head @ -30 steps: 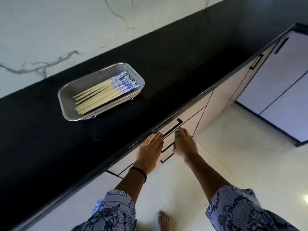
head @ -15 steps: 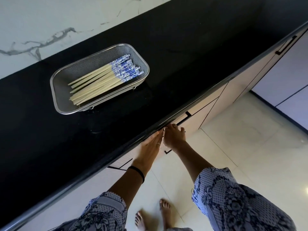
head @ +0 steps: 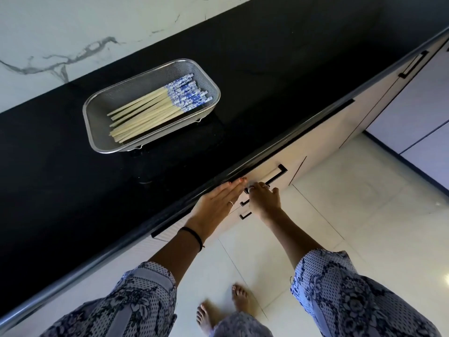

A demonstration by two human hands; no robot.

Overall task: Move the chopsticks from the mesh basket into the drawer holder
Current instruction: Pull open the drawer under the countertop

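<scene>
Evidently to open the drawer, the right hand (head: 263,199) curls closed around its handle (head: 274,176); the left hand (head: 218,203) lies flat and open against the counter's front edge (head: 267,152), probably bracing.

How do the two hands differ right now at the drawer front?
The left hand lies flat with its fingers stretched along the underside of the black countertop edge; the right hand is curled, its fingers at the black drawer handle. The left wrist wears a black band; the right wrist is bare. Both wear rings and are away from the chopsticks in the mesh basket.
</scene>
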